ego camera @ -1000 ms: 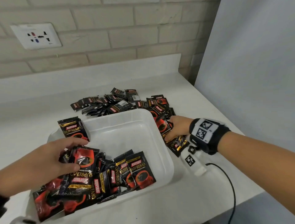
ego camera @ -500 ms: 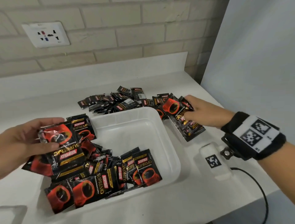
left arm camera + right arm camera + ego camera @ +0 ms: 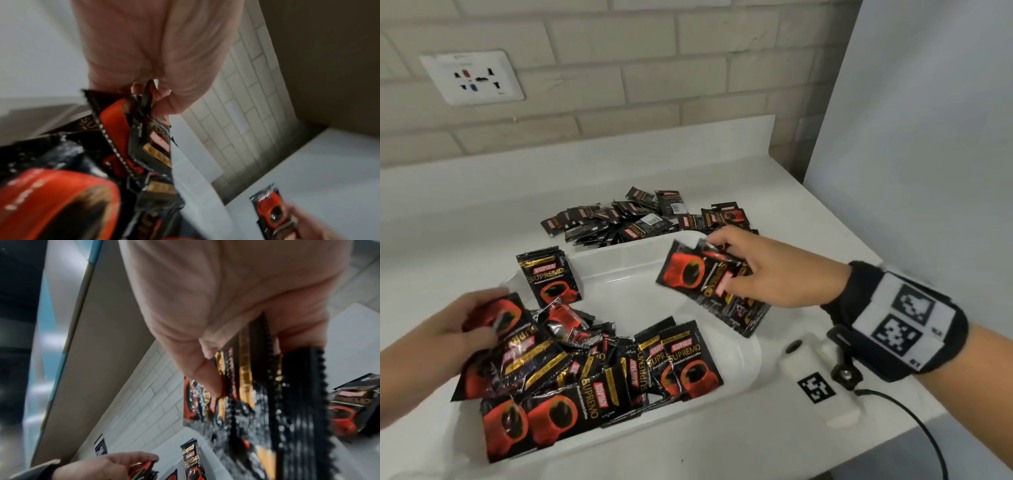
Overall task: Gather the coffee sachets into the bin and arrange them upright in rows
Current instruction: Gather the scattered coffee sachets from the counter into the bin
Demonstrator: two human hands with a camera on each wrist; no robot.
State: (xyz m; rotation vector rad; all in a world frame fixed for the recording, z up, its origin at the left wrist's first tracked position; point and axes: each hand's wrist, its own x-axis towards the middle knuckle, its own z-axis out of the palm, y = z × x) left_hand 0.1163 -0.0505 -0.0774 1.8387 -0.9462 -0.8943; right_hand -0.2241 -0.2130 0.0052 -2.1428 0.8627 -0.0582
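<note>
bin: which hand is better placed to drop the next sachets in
Right. The right hand already grips a bunch of sachets above the bare far side of the bin, so it likely only needs to lower them. The left hand is busy gripping sachets in the heap inside.

One translucent white plastic bin [image 3: 619, 270] stands on one white table [image 3: 774, 205]. Two bare hands are in view, one left hand [image 3: 465, 318] and one right hand [image 3: 767, 270], each holding a small bunch of black-and-red foil coffee sachets [image 3: 705, 284]; the number in either bunch cannot be told, as they overlap. One sachet stands upright at the bin's far left corner [image 3: 549, 274], and two stand side by side near the front right [image 3: 685, 356]. The heap in the bin and the pile on the table beyond it [image 3: 619, 219] are too tangled to count. One white wall socket plate [image 3: 472, 77] sits on the brick wall. One black wrist strap [image 3: 900, 322] carries two square markers.
</note>
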